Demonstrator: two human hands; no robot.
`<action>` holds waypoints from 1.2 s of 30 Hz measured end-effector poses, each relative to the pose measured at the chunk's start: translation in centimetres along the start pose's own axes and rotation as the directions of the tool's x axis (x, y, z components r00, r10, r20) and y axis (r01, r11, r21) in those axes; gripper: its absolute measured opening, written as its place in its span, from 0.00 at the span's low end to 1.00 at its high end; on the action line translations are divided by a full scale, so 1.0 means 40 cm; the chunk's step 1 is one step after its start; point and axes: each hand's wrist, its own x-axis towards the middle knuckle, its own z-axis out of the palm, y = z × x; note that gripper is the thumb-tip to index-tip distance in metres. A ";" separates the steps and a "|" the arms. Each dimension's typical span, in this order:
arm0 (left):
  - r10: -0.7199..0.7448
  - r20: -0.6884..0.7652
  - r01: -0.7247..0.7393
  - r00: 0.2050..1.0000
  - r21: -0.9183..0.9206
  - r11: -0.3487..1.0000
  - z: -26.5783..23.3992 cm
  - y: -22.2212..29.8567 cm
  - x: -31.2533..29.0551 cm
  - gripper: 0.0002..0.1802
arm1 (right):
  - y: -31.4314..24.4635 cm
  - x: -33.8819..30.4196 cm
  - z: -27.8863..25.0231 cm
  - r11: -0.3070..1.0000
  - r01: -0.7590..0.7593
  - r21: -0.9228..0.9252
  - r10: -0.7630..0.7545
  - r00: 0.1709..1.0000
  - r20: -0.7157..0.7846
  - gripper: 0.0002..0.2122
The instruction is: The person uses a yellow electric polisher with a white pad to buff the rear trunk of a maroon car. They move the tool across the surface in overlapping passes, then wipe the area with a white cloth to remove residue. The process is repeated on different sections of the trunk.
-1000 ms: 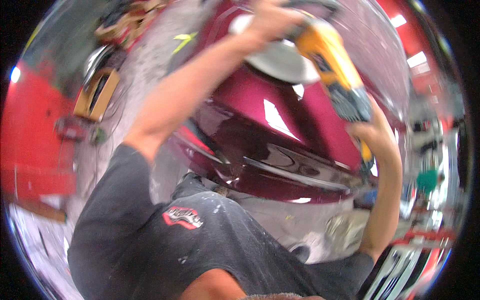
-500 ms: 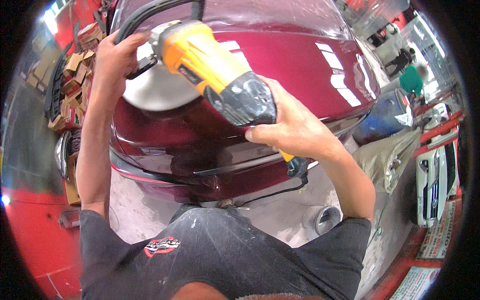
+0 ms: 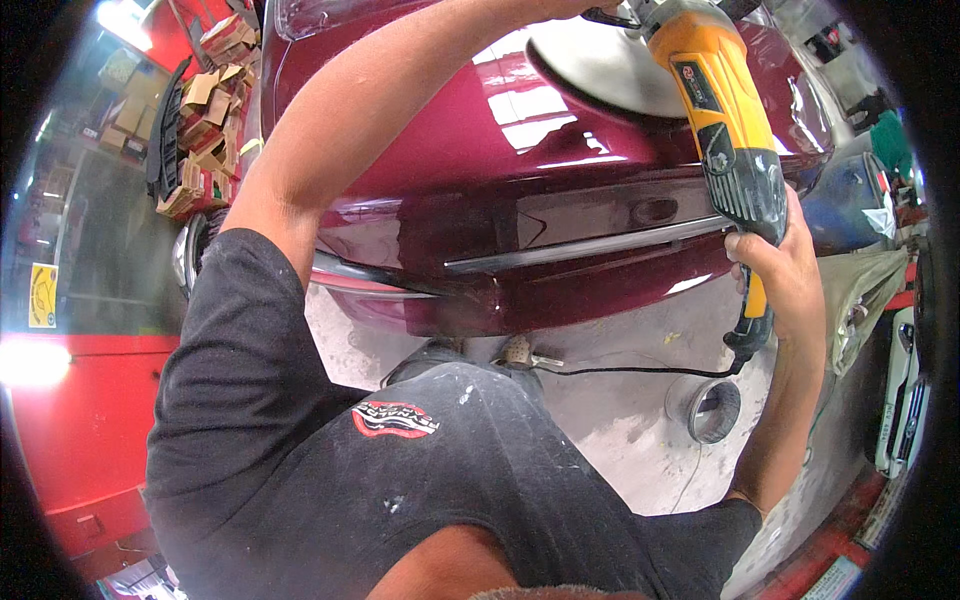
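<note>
A yellow and black power polisher [image 3: 715, 95] lies over the glossy dark red car body [image 3: 420, 165], its round white pad [image 3: 610, 75] against the painted panel. My right hand [image 3: 785, 265] is wrapped round its black rear grip, thumb on the near side. At the upper edge, my left hand [image 3: 572, 8] is at the polisher's front handle; most of it is cut off by the picture's edge. From the tool's tail a black cord [image 3: 650, 371] runs down and left towards my feet.
A round metal can [image 3: 712, 410] stands on the dusty floor. Torn cardboard boxes [image 3: 210, 125] are stacked at the left. A blue drum [image 3: 845, 205] and a plastic sheet [image 3: 860, 300] are at the right, near a white car front bumper [image 3: 900, 400].
The polisher has swept to the right across the panel and now points more straight ahead. My left arm reaches across to the right with it. The view has shifted too.
</note>
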 end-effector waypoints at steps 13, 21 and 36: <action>-0.170 -0.244 0.171 0.955 -0.017 0.985 -0.360 0.016 -0.484 0.09 | -0.053 -0.103 0.318 0.960 0.279 -0.018 -0.268 0.939 0.215 0.40; -0.300 -0.393 0.290 0.869 -0.086 0.953 -0.616 0.059 -0.761 0.06 | -0.146 -0.199 0.562 0.974 0.224 -0.044 -0.184 0.884 0.429 0.45; -0.177 -0.199 0.193 0.964 0.067 0.979 -0.521 0.111 -0.622 0.08 | -0.083 -0.308 0.522 0.992 0.053 0.111 -0.083 0.955 0.286 0.48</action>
